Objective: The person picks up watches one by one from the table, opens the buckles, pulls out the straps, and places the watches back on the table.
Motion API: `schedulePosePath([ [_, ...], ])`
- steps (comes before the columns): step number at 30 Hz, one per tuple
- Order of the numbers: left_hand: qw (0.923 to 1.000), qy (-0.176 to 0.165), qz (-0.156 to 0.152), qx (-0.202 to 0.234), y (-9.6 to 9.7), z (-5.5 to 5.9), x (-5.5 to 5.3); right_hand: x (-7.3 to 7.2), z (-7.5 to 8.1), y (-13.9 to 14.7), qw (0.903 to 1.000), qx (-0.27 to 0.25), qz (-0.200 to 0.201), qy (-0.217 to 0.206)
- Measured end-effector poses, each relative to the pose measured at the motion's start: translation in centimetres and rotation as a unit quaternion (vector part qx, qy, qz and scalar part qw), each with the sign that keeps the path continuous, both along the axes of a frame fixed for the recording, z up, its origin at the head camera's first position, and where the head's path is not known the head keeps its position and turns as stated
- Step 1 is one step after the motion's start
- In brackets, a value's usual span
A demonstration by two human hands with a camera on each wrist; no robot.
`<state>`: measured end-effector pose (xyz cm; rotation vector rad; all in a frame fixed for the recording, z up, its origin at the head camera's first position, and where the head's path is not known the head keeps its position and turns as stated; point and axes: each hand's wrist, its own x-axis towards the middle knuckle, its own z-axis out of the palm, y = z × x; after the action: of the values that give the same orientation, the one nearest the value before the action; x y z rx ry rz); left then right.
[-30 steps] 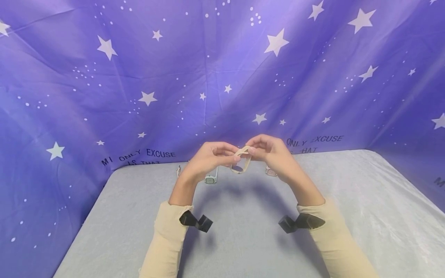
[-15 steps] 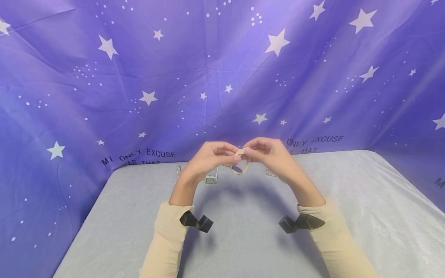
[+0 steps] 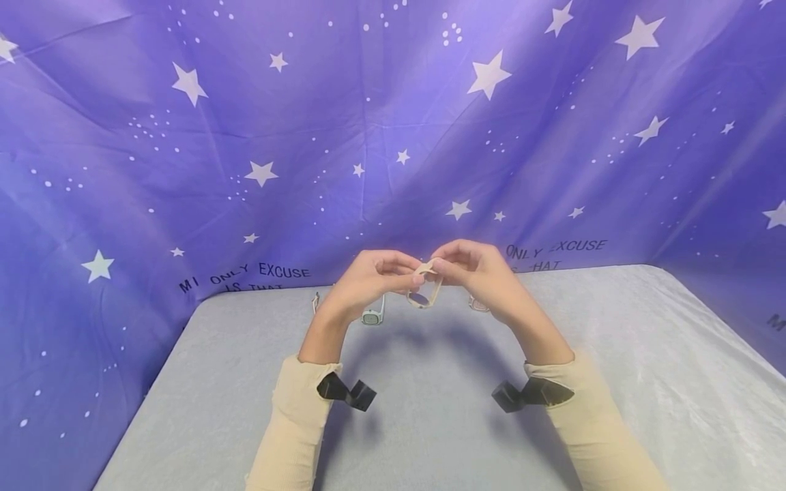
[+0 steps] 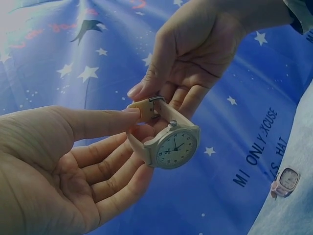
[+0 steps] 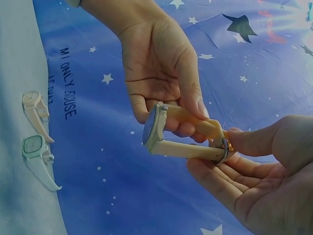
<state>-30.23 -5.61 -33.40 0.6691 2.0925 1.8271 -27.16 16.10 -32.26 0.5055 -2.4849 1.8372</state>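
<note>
A cream wristwatch (image 3: 424, 302) with a round dial is held up above the table, its strap bent into a loop. My left hand (image 3: 376, 276) pinches one strap end between thumb and fingers, as the left wrist view shows. At the metal buckle (image 4: 157, 99), my right hand (image 3: 477, 264) grips the strap with thumb and fingertips. In the right wrist view the strap end (image 5: 211, 128) overlaps the buckle, and the watch case (image 5: 155, 127) hangs out from the hands. The dial (image 4: 177, 148) faces the left wrist camera.
On the grey-covered table (image 3: 424, 423) lies a mint green watch (image 3: 372, 317), with a pale watch (image 5: 32, 99) near it. Farther right sits a pink watch (image 3: 477, 304), partly behind my right hand. A purple star-printed curtain (image 3: 393, 123) rises behind the table.
The right fingers shift slightly at the strap, down and then back up a little. The strap crossing at the loop's top looks tighter than a second ago. The left hand stays put.
</note>
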Motion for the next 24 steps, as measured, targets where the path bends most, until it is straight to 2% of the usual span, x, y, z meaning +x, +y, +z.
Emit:
schedulePosePath([
  [10,0.9995,-0.013,-0.006,-0.029,-0.11,0.07,0.16,-0.04,-0.25,0.02,0.999,0.04,0.0,0.017],
  [24,0.9995,-0.017,-0.007,-0.026,0.06,-0.01,0.09,-0.01,-0.3,-0.03,0.9983,0.05,-0.002,0.031],
])
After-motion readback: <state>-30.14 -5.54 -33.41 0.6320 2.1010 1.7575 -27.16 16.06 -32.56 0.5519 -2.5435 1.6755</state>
